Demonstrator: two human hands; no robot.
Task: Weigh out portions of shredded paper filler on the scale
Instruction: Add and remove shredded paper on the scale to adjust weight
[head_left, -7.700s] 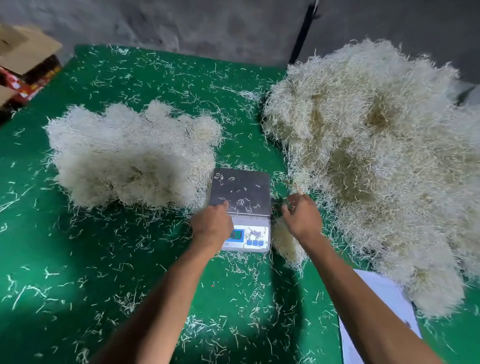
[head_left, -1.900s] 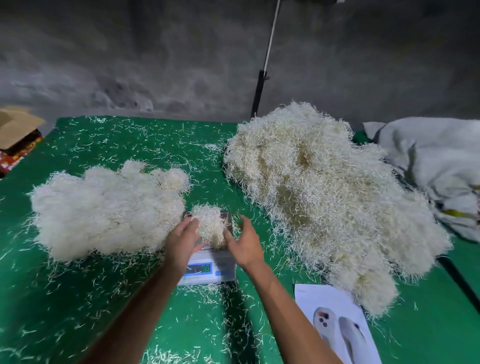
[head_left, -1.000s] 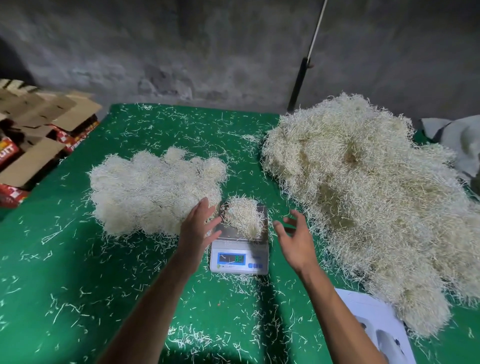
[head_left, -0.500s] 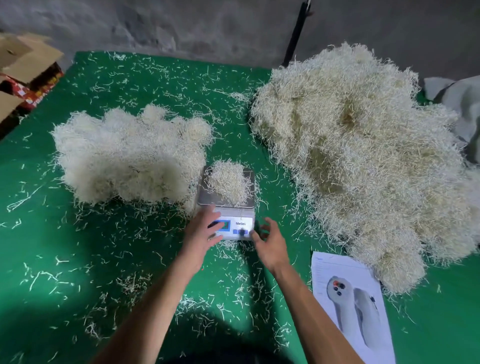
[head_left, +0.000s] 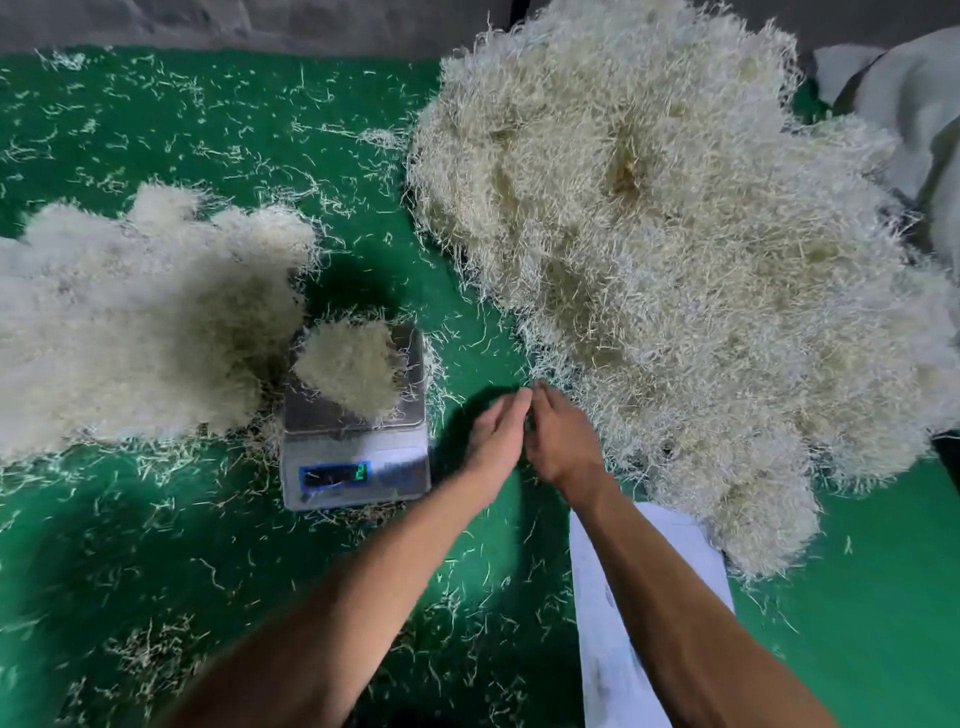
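A: status on the digital scale (head_left: 355, 439)?
B: a small shredded-paper portion (head_left: 349, 368) is sitting on its steel platter, leaning toward the back left corner. Display is showing green digits, too blurred to read fully
A: hands?
B: both are hovering just right of the scale, at the near edge of the big unweighed heap (head_left: 675, 270). Left hand (head_left: 496, 434) has fingers straight and together, holding nothing I can see. Right hand (head_left: 558, 436) is reaching fingers-first into the heap's fringe; can't tell if it's pinching strands
A: risks?
B: the pile of shredded paper (head_left: 140, 322) left of the scale is touching the platter's left edge, which could be skewing the reading. Strands cling, so a pulled pinch may be dragging extra along and overshooting. A forearm brushing the scale would be upsetting it too
A: surface, room?
B: green felt-like tabletop (head_left: 130, 545), littered with loose strands all round the scale. White printed sheet (head_left: 613, 649) is lying right of the scale under the right forearm. Grey wall behind, pale cloth (head_left: 909, 104) far right, beyond the heap
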